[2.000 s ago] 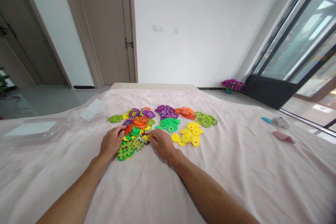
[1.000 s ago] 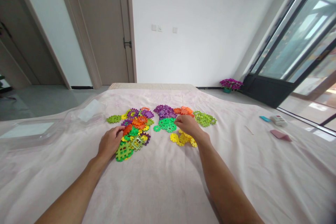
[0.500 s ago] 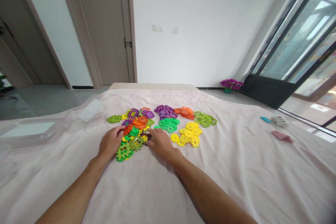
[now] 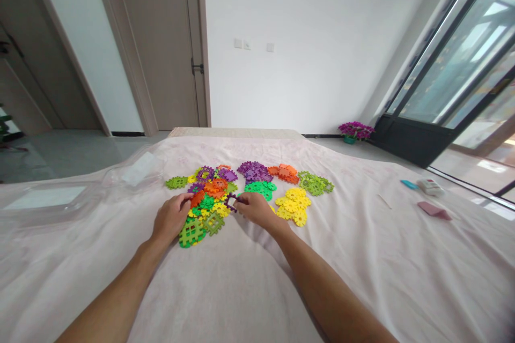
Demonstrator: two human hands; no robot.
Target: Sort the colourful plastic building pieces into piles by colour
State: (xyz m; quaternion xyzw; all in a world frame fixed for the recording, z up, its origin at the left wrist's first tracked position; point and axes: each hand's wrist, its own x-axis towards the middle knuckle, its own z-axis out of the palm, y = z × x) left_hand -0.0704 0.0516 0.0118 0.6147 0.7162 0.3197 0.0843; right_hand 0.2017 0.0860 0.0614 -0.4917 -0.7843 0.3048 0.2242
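My right hand [image 4: 257,209] pinches a dark purple square interlocking plastic piece [image 4: 230,202] with an open centre, held at the right side of the mixed pile. My left hand [image 4: 172,218] is at the pile's left side, its curled fingers closed on the edge of an orange piece [image 4: 197,199]; the fingertips are partly hidden. Between the hands lie green pieces [image 4: 206,202], yellow flower-shaped pieces [image 4: 221,209] and olive-green square pieces [image 4: 191,231]. Sorted by colour beyond my right hand are purple pieces [image 4: 254,171], green discs [image 4: 263,189] and yellow pieces [image 4: 293,204].
Orange pieces [image 4: 285,172] and light green pieces [image 4: 316,183] lie at the back right. Clear plastic packaging [image 4: 94,198] is on the left of the cloth-covered table [image 4: 209,295]. On the right are a pink cloth-like item [image 4: 434,210], a small white pack [image 4: 430,187] and a blue item [image 4: 409,184].
My right hand has drawn the purple square piece out of the mixed pile and moved slightly up and right with it. My left hand stays nearly in place.
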